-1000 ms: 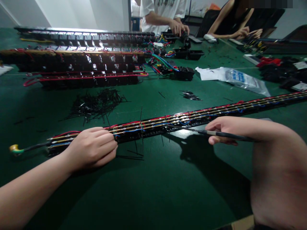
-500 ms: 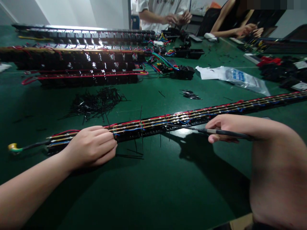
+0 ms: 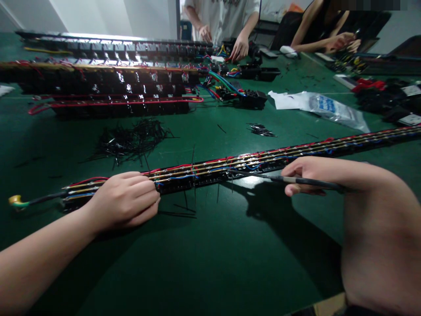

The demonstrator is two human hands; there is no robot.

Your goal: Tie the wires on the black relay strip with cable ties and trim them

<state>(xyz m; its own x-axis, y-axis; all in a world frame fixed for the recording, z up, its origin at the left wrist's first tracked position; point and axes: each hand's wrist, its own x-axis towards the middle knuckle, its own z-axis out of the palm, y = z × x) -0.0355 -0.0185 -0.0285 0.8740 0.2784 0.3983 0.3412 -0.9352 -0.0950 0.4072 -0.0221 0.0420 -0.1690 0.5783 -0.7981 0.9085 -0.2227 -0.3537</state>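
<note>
A long black strip (image 3: 210, 179) carries brass rails and red and blue wires, running diagonally across the table. My left hand (image 3: 126, 199) is closed over it near its left end, fingers curled around the near edge. My right hand (image 3: 301, 175) grips a slim black-handled tool (image 3: 312, 181) with a pale band; its exact kind is unclear. The tool's thin dark front reaches to the strip's near edge. Several thin black cable ties (image 3: 186, 199) stick out from the strip between my hands. From its left end comes a black cable with a yellow connector (image 3: 15, 200).
Behind lies a pile of black cable ties (image 3: 131, 140) and a smaller bunch (image 3: 261, 130). Similar wired strips (image 3: 121, 81) are stacked at the back left. A plastic bag (image 3: 324, 106) lies at right. Two people work across the green table (image 3: 210, 267).
Both my hands, the tool and the strip stay almost in place. Across the table, one person's hands have moved apart and down, one reaching to the wires at the stacked strips.
</note>
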